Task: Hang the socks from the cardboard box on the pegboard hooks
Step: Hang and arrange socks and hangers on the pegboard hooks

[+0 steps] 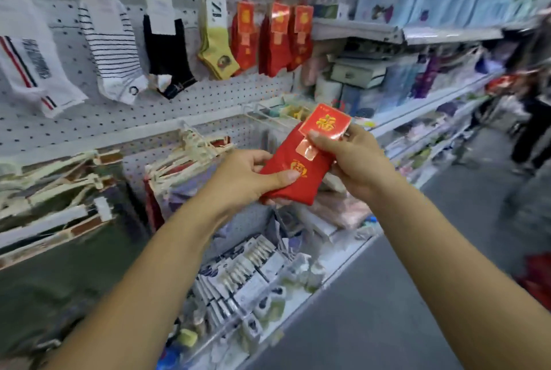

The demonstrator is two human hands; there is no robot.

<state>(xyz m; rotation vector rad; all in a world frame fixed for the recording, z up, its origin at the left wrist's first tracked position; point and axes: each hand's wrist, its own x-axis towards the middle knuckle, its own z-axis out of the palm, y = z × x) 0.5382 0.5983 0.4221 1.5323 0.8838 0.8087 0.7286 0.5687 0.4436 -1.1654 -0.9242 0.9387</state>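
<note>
I am gripping a pair of red socks (293, 174) in both hands before the pegboard (167, 107): my left hand (247, 180) is clamping the body, thumb by its gold emblem. My right hand (354, 158) is pinching the red header card (325, 122), printed with a gold "福", fingers closed.

head cam | looks forward-down, tilted | close to hands | faces pegboard (208, 95)

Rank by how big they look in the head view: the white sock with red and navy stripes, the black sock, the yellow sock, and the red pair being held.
1. white sock with red and navy stripes
2. red pair, though nearest the camera
3. black sock and yellow sock look alike
</note>
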